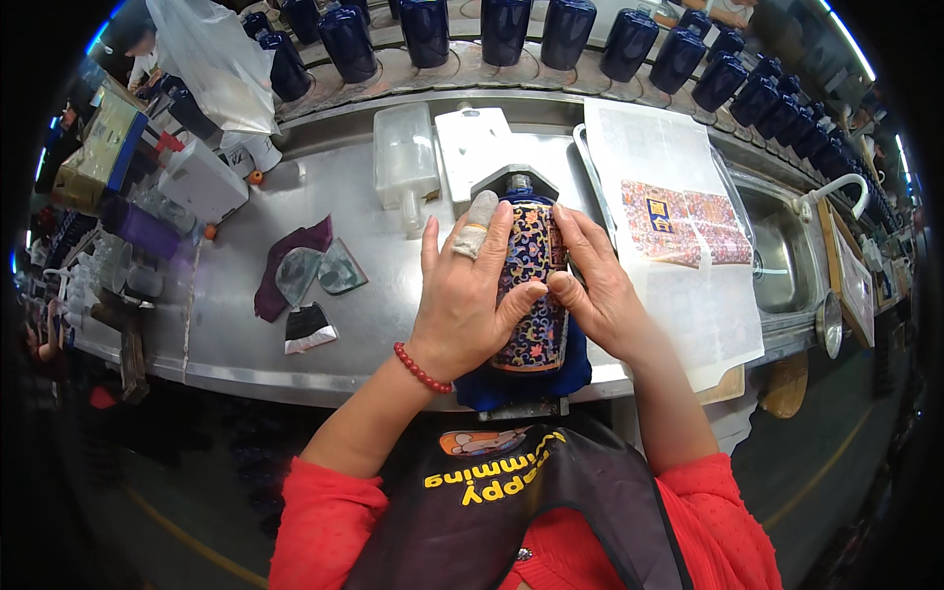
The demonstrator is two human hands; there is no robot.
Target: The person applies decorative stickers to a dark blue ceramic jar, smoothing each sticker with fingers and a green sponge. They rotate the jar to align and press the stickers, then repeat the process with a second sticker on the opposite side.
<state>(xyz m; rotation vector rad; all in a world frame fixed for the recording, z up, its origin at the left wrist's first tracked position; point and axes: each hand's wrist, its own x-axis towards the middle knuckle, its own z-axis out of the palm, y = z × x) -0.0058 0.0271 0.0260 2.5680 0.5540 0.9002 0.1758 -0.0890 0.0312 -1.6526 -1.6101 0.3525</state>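
In front of me lies a dark blue bottle [532,285], its threaded neck pointing away and its upper face covered by a colourful floral sheet. My left hand [470,285] rests along the bottle's left side, fingers stretched out and thumb on the pattern. A pale grey wrap covers one of its fingers, and a red bead bracelet circles the wrist. On the opposite side my right hand [602,290] touches the bottle with straight fingers, its thumb near the other thumb. A blue cloth [482,388] shows under the bottle's near end. An angled grey support [492,182] stands around its neck end.
White paper with printed floral sheets [678,226] lies at right, beside a steel sink [787,258]. A clear plastic bottle [403,157] is behind my left hand. Scraps and scraper-like pieces [320,270] lie at left. Blue bottles [423,34] line a curved conveyor at the back.
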